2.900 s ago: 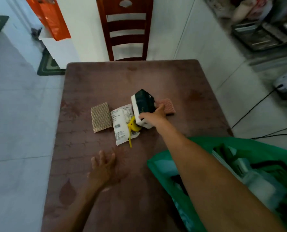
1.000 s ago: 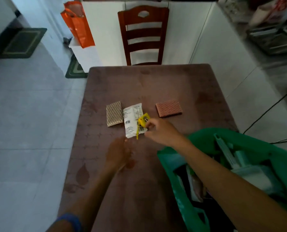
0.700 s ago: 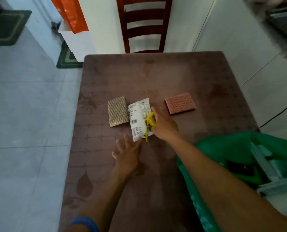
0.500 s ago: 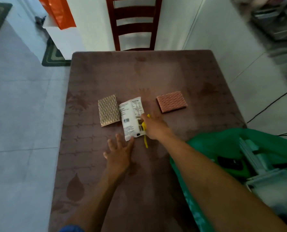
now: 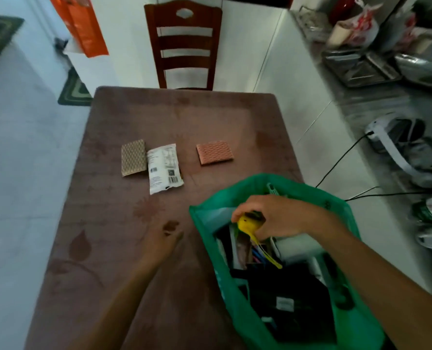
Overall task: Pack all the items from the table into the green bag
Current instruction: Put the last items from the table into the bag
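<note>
A small yellow gadget (image 5: 245, 221), seemingly light and rigid with a trailing cord, is pinched by the right hand (image 5: 273, 215) over the green bag (image 5: 356, 322); the left hand (image 5: 164, 238) is rested loosely curled on the table (image 5: 174, 117).

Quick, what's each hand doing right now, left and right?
Left hand: holds nothing; whether open or curled cannot be told, it is blurred, over the table.
Right hand: grips the yellow item over the open green bag.
</note>
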{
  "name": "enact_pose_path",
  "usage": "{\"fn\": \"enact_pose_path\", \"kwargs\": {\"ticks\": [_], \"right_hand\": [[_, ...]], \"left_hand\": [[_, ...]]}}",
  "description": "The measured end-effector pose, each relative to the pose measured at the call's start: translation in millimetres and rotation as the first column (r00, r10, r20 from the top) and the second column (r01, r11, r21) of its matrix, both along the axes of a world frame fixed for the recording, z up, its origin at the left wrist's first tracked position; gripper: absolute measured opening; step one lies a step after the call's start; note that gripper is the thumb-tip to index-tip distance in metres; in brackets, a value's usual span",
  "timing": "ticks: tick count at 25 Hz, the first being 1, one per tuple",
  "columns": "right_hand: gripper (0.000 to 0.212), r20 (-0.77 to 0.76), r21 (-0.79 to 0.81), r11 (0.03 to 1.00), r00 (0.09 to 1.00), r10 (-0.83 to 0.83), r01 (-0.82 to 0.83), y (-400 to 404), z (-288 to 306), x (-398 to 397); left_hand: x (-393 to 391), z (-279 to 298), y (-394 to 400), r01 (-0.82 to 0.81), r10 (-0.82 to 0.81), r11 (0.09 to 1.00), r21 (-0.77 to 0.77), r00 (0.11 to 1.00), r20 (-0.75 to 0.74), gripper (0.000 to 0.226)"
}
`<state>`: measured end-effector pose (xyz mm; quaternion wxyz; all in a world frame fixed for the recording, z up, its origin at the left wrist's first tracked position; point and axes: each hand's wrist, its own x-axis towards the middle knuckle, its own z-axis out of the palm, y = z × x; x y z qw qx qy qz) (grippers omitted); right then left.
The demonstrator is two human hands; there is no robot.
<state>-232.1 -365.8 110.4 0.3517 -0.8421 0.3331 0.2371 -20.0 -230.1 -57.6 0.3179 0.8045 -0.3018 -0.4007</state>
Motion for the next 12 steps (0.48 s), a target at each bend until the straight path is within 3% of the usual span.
{"fn": "enact_pose_path", "kwargs": {"ticks": [3,5,7,8,10,12], "right_hand": [[0.039,-0.264,-0.227,0.936,0.942,0.205,-0.267,7.0,-31.9,-19.1],[0.038,-0.271,-0.251,0.923,0.936,0.222,-0.292,5.3,-35.7,-23.3],[0.041,-0.016,-0.451,0.885,0.993,0.115,-0.110,-3.9,-24.9,-24.9],[0.046,0.118,-0.578,0.816,0.990,0.071,0.010,-10.5,-18.5,-26.9],[0.056,0.108,-0.733,0.674,0.994,-0.016,0.091,-32.0,-17.1,-38.4],[0.043,0.019,-0.700,0.698,0.980,-0.198,0.154,-48.6,-30.5,-64.6]], "left_hand": [[-66.8,48.6,23.5,-0.126,0.109,0.980,-0.157,0.987,-0.114,0.008],[-103.8,77.2,40.8,-0.185,0.152,0.958,-0.219,0.976,-0.158,0.015],[-127.7,87.9,56.5,-0.237,0.210,0.961,-0.143,0.960,-0.183,0.029],[-135.8,84.9,62.7,-0.221,0.201,0.974,-0.059,0.950,-0.241,0.032],[-145.6,75.6,72.0,-0.044,0.059,0.998,0.046,0.913,-0.403,0.022],[-152.2,69.3,78.1,0.069,-0.035,0.994,0.082,0.932,-0.360,0.015]]}}
